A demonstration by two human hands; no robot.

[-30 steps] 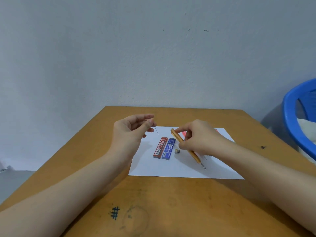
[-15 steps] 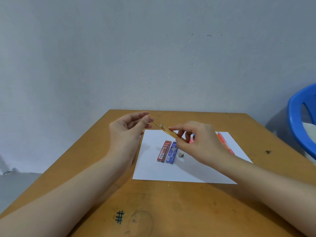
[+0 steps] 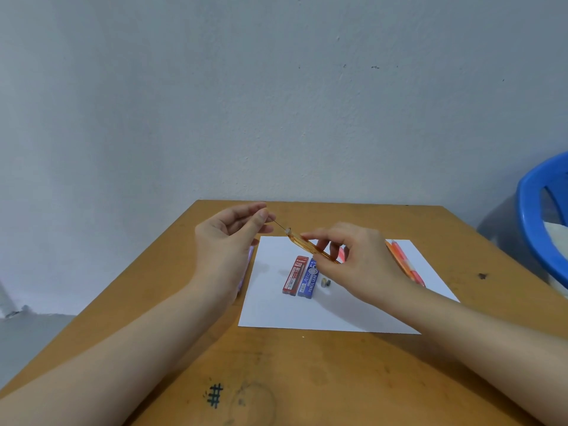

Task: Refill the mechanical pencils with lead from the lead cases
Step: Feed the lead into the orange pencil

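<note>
My right hand (image 3: 353,262) grips an orange mechanical pencil (image 3: 307,245) above the white paper (image 3: 332,312), its open back end pointing up and left. My left hand (image 3: 230,238) pinches a thin lead (image 3: 280,225) between thumb and forefinger, and the lead's tip meets the pencil's open end. On the paper lie a red lead case (image 3: 294,275) and a blue lead case (image 3: 309,279) side by side. A small grey cap (image 3: 325,282) sits just right of them. More orange and pink pencils (image 3: 405,262) lie on the paper behind my right hand.
The paper rests on a wooden table (image 3: 307,379) set against a grey wall. A purple object (image 3: 246,272) shows partly behind my left wrist at the paper's left edge. A blue plastic chair (image 3: 541,216) stands beyond the table's right edge.
My right hand lifted the orange pencil off the paper and turned its back end toward my left hand. The lead in my left hand now meets that end.
</note>
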